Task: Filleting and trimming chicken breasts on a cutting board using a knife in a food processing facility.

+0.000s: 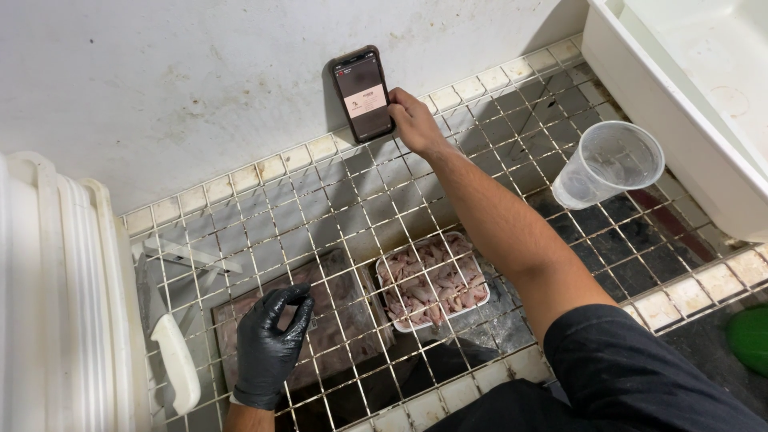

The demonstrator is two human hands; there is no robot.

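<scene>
The left hand (270,346) wears a glossy black glove; the right hand (414,120) is bare, below a black short sleeve (616,364).

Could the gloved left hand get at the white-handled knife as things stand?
Probably yes. The left hand rests on the wire rack, and the knife lies on the same rack just beside it, with nothing between them and its handle uncovered.

A dark smartphone (362,94) stands upright, leaning against the stained white wall at the back of the wire rack, its screen lit in dark red with a pale panel, while below the rack sits a white tray of raw pinkish meat pieces (433,281).
</scene>
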